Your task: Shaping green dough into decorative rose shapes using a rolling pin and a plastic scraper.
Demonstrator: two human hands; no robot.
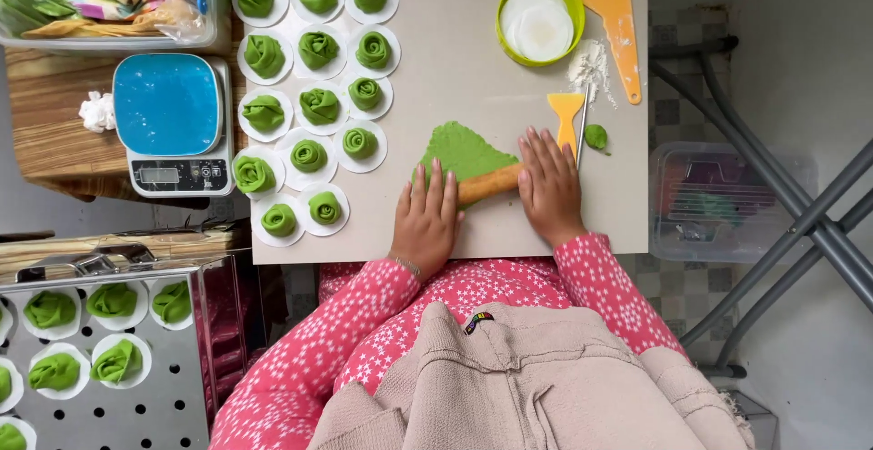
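**Caller:** Grey board first, please. What is on it?

**Operator:** Pale grey, that work board [455, 59], laid over a folding table with grey metal legs [773, 232] showing off to the right. I see my left hand [426, 218] and my right hand [549, 188] both flat on a wooden rolling pin [489, 185], palms down. Fingers on each hand lie straight and close together, not curled around anything; they press on the pin rather than grip it.

**Caller:** And the dough?

**Operator:** A flattened sheet of green dough [462, 148] sits just beyond my fingertips, with the pin lying across its near edge. Its outline is roughly triangular, narrowing away from my fingers.

**Caller:** What is near the right fingers?

**Operator:** Just past them stands a small yellow scraper [566, 114] with a thin metal rod beside it, then a small lump of green dough [597, 137]. Farther out from those fingertips are a dusting of flour [589, 64], a large orange scraper [615, 14] and a green bowl [506, 5] holding white paper rounds.

**Caller:** And off the left fingers?

**Operator:** Rows of folded green dough buns [318, 105], each on its own white paper round, well to the outside of my left fingers. Beyond them is a kitchen scale with a blue top [169, 105]. Nearer my body on that side, a perforated metal steamer tray [136, 405] holds more buns.
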